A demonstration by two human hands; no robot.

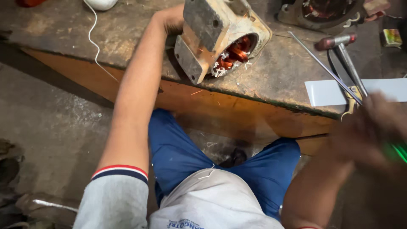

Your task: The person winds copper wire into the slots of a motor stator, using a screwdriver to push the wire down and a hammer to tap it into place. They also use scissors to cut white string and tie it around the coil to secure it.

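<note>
Motor stator [222,36] gripped by left hand [171,19] on worktop [275,72].
Right hand [373,127], blurred, clutches a green-handled tool [398,152].

- Worn, stained table [55,32] with an orange-brown front edge.
- Rough grey concrete floor [55,127], dusty, littered with thin wire scraps.
- Dim, uneven light.

The bench [271,76] is crowded at its right end: a hammer [339,42], long thin rods [322,63], a flat blade [341,74] and a white sheet [326,92] lie close together, leaving little bare surface there. The motor housing [220,38] occupies the front centre, tilted near the edge. A second motor housing [322,12] blocks the far right. A white cable [95,46] crosses the left part; bare bench lies open on either side of it. Between the housing and the rods, a bare strip allows passage.
</note>
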